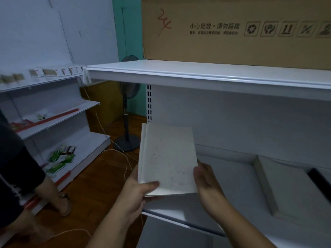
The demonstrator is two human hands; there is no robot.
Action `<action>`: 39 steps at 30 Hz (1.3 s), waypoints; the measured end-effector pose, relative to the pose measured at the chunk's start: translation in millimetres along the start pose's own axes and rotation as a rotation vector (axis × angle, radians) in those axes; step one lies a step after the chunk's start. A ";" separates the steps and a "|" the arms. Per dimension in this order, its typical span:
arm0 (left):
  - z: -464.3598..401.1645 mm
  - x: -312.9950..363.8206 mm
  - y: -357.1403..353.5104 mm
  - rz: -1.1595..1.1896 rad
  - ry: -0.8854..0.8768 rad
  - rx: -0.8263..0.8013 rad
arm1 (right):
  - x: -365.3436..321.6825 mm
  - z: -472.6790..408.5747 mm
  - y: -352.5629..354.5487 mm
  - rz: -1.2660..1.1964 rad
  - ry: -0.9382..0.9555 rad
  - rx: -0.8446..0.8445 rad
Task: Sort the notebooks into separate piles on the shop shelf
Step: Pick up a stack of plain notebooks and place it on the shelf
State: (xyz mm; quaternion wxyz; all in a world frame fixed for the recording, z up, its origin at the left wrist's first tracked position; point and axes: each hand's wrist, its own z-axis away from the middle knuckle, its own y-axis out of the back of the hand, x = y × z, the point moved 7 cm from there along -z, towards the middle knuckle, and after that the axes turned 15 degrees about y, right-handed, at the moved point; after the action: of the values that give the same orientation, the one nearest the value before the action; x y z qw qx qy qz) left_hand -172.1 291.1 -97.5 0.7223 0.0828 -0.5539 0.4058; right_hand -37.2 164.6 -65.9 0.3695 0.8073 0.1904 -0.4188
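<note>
Dim light here, a pale wall point(35, 33) at the left meeting a teal strip point(129, 33) in the corner. White metal shelving point(59, 111) runs along that wall, over a brown wooden floor point(100, 176). A dark pedestal fan point(129, 90) stands in the corner, a pale cable point(116, 151) trailing across the boards. A big cardboard box point(232, 29) sits atop the near white shelf unit point(197, 74).

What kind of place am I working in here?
Most likely a small shop being stocked or set up: white retail shelving with slotted uprights, packaged goods on the side shelves, and a big cardboard carton stored on top.
</note>
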 end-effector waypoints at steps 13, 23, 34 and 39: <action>3.8 7.1 36.2 0.066 -0.025 0.065 | 44.0 -33.2 -23.5 0.208 -0.377 -0.223; 2.4 5.4 33.9 0.022 -0.025 0.064 | 54.2 3.6 91.4 -0.472 -0.330 0.332; -6.8 -8.2 -69.7 0.026 0.014 -0.116 | 41.2 30.2 85.6 -0.475 -0.199 0.314; -10.1 -24.4 -111.7 0.008 0.060 -0.187 | 44.5 46.7 95.4 -0.426 -0.184 0.234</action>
State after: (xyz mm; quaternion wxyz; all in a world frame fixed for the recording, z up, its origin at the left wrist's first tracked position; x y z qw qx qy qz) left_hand -90.3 211.4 -85.6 0.7416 0.0007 -0.5678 0.3573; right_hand 22.3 66.8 -78.2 0.1928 0.7447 0.2720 -0.5782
